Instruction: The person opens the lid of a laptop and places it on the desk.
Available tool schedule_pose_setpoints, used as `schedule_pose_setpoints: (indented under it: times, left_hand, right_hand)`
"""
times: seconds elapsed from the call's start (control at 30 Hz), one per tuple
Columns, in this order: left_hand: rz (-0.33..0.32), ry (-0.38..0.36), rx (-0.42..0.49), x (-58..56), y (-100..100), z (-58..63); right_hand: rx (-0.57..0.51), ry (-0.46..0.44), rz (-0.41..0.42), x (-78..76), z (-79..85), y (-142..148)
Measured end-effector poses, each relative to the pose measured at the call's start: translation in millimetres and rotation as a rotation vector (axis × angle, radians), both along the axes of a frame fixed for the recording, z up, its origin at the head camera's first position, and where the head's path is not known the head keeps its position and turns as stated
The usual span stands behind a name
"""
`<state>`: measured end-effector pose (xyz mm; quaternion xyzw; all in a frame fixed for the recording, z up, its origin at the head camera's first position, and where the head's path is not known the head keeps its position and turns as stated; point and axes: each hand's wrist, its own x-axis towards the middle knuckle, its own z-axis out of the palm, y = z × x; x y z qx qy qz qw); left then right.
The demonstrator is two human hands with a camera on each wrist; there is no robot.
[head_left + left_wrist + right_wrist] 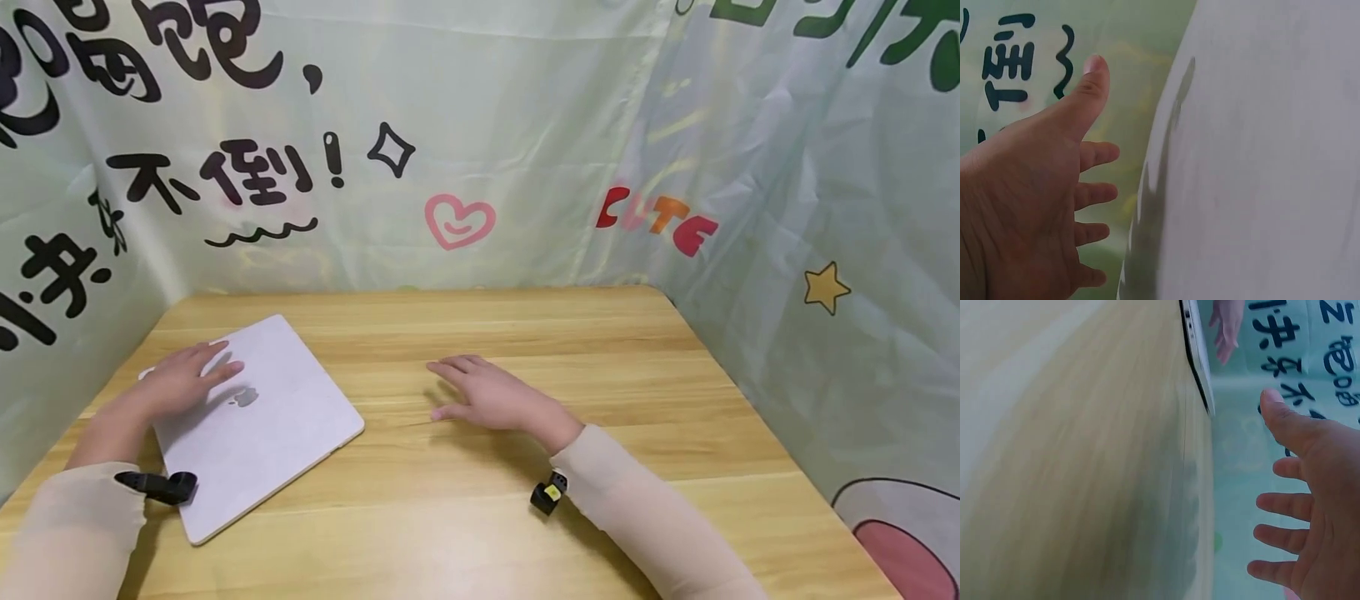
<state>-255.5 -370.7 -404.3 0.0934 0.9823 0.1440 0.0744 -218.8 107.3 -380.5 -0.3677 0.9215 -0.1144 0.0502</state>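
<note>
Left hand (pixel 180 379): released, fingers extended, thumb spread away from them. Hovers above a laptop (pixel 277 450); the left wrist view shows a gap between palm and lid, with the hand's shadow falling on the lid. Laptop is closed, silver-white, lying flat on the desk (pixel 420 492) and turned at a slant; it sits under the left hand and stretches out to that hand's right and back toward the person. Dark apple logo (pixel 243 397) on the lid, just beside the left thumb, on the near side.

Right hand (pixel 491 396): also released, fingers spread and straight, raised over bare wood, shadow below it. Laptop is to its left, well apart. Right wrist view shows ports on the laptop's side edge.

Behind each hand: beige sleeve (pixel 663 533) on the arm and a black wrist device (pixel 551 492) at the cuff. Ahead of both hands, past the desk's far edge: pale green cloth backdrop (pixel 525 100) with black lettering (pixel 255 175), pink heart (pixel 460 246). Yellow star (pixel 827 287) far to the right hand's right.
</note>
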Motion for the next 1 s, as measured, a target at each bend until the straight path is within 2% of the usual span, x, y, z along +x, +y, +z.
schedule_pose_setpoints:
  times: [0.13, 0.37, 0.67, 0.77, 1.0]
  left_hand:
    - [-0.002, -0.008, 0.014, -1.1, -8.7, -3.2]
    - [-0.02, -0.03, 0.05, -0.1, -18.1, -7.6]
    - [-0.021, -0.037, 0.043, 2.8, -26.3, -9.4]
    - [-0.033, -0.041, 0.051, 0.1, -31.9, -9.9]
    - [-0.015, -0.072, 0.025, -6.6, -47.2, -14.3]
  right_hand:
    - [0.027, -0.028, 0.074, 1.7, -1.3, -17.4]
    - [0.067, -0.008, 0.179, 0.6, -2.5, -42.5]
    - [0.1, 0.014, 0.241, -4.1, -3.7, -71.0]
    - [0.126, 0.021, 0.253, -4.1, -4.1, -79.8]
    - [0.183, 0.011, 0.285, 0.4, -6.4, -101.3]
